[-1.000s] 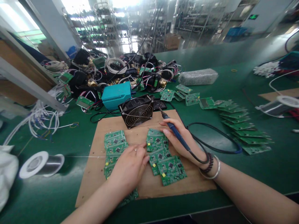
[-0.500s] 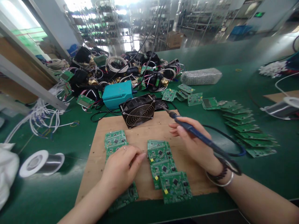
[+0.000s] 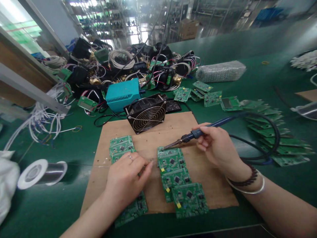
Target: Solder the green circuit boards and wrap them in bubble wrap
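My right hand (image 3: pixel 218 145) grips a soldering iron (image 3: pixel 195 133) by its blue handle. The iron's tip is at the top left corner of the rearmost green circuit board in the right-hand column of overlapping boards (image 3: pixel 177 180). Thumb and fingers of my left hand (image 3: pixel 130 173) are pinched together just left of that column, on thin solder wire that trails from a spool (image 3: pixel 42 173) at the left. This hand covers part of the left-hand column of boards (image 3: pixel 121 144). Both columns lie on a cardboard sheet (image 3: pixel 99 178).
Behind the boards stand a black fan (image 3: pixel 147 114) and a teal box (image 3: pixel 123 94). A heap of wired parts (image 3: pixel 121 62) fills the back left. Bubble-wrapped goods (image 3: pixel 221 71) and stacked boards (image 3: pixel 277 132) are to the right. The iron's cable loops beside my right wrist.
My right hand has turned the soldering iron and lowered its tip from near the fan to the rear board of the right-hand column. My left hand stays nearly in place.
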A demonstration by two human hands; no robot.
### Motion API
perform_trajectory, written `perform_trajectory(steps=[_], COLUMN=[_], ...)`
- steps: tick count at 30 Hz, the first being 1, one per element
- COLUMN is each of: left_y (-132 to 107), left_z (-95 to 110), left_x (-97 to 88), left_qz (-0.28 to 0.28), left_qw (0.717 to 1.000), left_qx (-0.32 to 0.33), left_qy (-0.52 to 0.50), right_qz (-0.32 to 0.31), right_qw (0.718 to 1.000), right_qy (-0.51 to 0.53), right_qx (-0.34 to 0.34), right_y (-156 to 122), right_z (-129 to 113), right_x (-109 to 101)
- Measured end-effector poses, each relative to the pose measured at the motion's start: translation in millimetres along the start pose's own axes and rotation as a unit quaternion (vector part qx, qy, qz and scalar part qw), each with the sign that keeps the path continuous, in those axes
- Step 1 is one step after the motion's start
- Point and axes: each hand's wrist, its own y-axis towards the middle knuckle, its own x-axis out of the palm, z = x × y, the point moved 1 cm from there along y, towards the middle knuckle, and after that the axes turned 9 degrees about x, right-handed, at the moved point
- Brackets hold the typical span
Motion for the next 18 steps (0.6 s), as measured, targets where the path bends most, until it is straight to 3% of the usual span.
perform_trajectory(steps=[18], left_y=[-0.8], left_z=[2.5], left_x=[3.6], left_qz=[-0.027], left_qw=[0.998], left_qx=[0.020], left_qy=[0.062], right_qz=[0.006], right_qw=[1.000], right_qy=[-0.013], right_qx=[0.010], right_y=[1.2], right_z=[2.1], right_x=[1.2])
